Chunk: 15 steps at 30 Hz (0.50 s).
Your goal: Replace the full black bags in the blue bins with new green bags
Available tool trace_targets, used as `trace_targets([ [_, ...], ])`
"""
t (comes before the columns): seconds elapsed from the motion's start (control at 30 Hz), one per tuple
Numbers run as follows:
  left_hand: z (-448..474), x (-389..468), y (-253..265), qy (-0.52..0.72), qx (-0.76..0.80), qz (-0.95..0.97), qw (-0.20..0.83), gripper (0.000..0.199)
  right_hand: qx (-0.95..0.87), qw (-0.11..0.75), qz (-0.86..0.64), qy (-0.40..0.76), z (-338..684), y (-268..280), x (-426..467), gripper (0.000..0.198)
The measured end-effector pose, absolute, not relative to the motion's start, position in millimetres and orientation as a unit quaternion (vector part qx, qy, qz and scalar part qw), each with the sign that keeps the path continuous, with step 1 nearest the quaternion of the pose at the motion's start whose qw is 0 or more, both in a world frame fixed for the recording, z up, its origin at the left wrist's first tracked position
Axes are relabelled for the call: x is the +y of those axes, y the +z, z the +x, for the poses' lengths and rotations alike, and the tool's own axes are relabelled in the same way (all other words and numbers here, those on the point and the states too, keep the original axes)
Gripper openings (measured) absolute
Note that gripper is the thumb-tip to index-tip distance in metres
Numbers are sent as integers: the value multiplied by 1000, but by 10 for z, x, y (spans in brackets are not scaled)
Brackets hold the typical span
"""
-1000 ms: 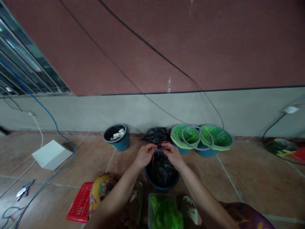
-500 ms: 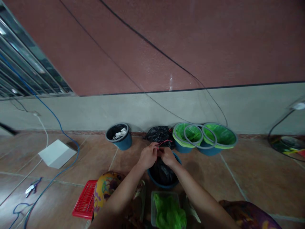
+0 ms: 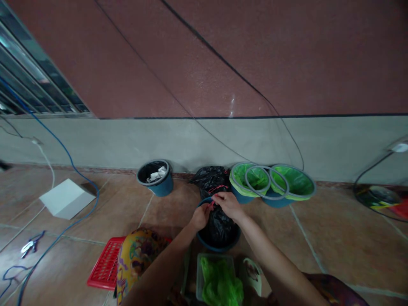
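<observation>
A blue bin (image 3: 200, 237) stands on the floor in front of me with a black garbage bag (image 3: 221, 225) gathered inside it. My left hand (image 3: 201, 216) is closed at the bag's top, pinching its red drawstring (image 3: 211, 205). Just to the right and slightly higher, my right hand (image 3: 227, 205) has its fingers closed on the same drawstring. Another black bag (image 3: 208, 176) with a reddish string lies behind, against the wall. Nearer to me, a clear plastic container (image 3: 199, 276) holds crumpled green bags (image 3: 219, 282).
Two blue bins with green liners (image 3: 250, 178) (image 3: 295, 182) stand right, loose grey rings (image 3: 257, 166) across them. A bin with white scraps (image 3: 170, 182) stands left. A red basket (image 3: 106, 263), a white box (image 3: 66, 199), keys (image 3: 30, 246) and a blue cable (image 3: 68, 155) lie left.
My hands have come down slightly toward the bin and moved a little apart, the left one lower. More of the black bag shows between my forearms. The view has shifted slightly.
</observation>
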<state>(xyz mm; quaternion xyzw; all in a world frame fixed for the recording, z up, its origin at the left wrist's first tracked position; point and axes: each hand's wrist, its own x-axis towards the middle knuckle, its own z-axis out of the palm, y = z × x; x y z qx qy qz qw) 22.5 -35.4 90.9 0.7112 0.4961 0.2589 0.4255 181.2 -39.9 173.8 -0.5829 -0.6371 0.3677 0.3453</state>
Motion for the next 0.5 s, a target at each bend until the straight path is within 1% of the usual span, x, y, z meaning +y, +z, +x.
trace_targets([
  [0.1, 220, -284, 785, 300, 535, 648, 450, 31, -605, 379, -593, 373, 1897, 1729, -395, 29],
  [0.2, 222, -253, 672, 354, 561, 540, 518, 33, -559, 409, -606, 392, 2016, 1696, -440, 28],
  [0.27, 237, -245, 632, 385, 556, 468, 569, 33, -552, 408, -612, 394, 2091, 1686, -509, 27],
  [0.37, 289, -235, 635, 390, 545, 427, 607, 31, -583, 359, -644, 342, 2128, 1751, -652, 25],
  [0.43, 338, -226, 672, 364, 555, 467, 584, 30, -633, 303, -655, 280, 2072, 1852, -745, 24],
  [0.5, 385, -223, 733, 337, 558, 532, 540, 29, -697, 250, -630, 234, 1956, 1968, -810, 26],
])
